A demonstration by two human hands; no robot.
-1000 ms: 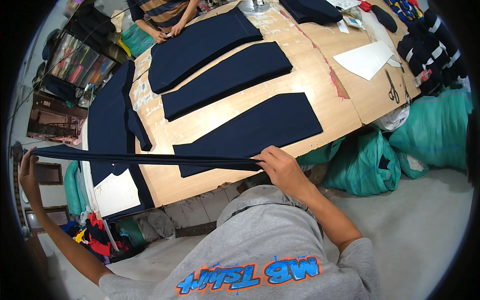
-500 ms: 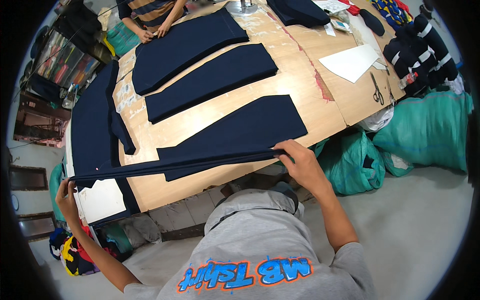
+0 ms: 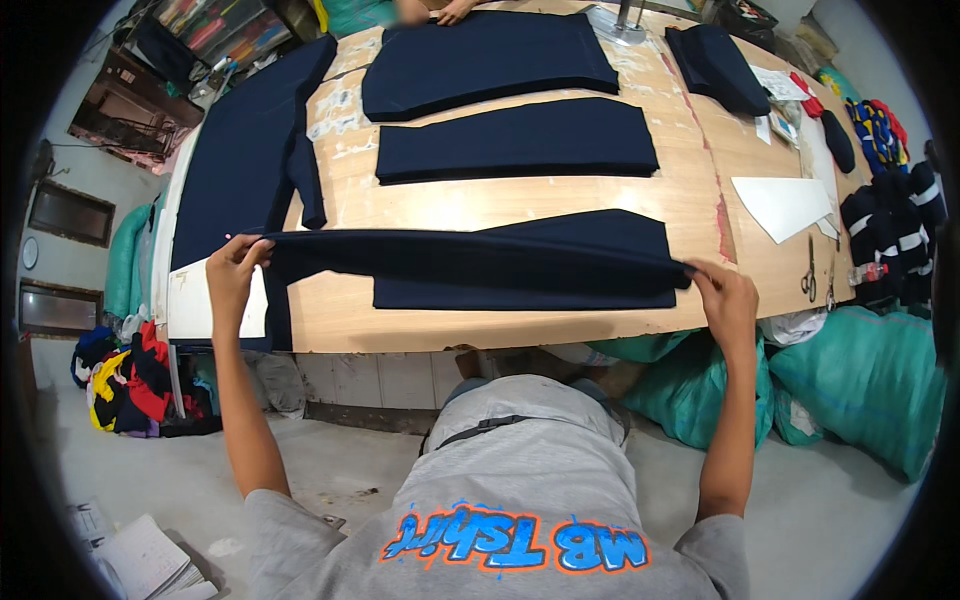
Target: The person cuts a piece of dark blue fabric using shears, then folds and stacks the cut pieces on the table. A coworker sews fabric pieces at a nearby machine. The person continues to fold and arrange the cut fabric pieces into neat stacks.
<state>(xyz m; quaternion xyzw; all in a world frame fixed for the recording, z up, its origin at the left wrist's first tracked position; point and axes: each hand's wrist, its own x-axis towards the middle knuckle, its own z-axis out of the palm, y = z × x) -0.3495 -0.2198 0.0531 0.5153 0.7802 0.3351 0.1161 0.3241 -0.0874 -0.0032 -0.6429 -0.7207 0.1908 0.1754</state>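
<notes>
A long folded dark navy fabric panel (image 3: 480, 256) is stretched between my two hands above the near side of the table. My left hand (image 3: 235, 275) pinches its left end, and my right hand (image 3: 727, 300) pinches the right end. Below it lies a navy fabric piece with a slanted upper edge (image 3: 620, 228), partly covered by the held panel. Farther back are a long stack of cut navy pieces (image 3: 515, 145) and a wider navy stack (image 3: 490, 65). Another large navy stack (image 3: 240, 150) lies along the left side.
The wooden table (image 3: 450, 332) has its near edge before my body. Scissors (image 3: 810, 272) and a white pattern piece (image 3: 785, 205) lie at right. Green sacks (image 3: 850, 385) stand below there; coloured cloth (image 3: 125, 385) is heaped at left. A co-worker's hand (image 3: 456, 12) rests at the far edge.
Both my hands have moved up and to the right with the held fabric, which now hangs wider and more level. The whole view has turned and shifted.
</notes>
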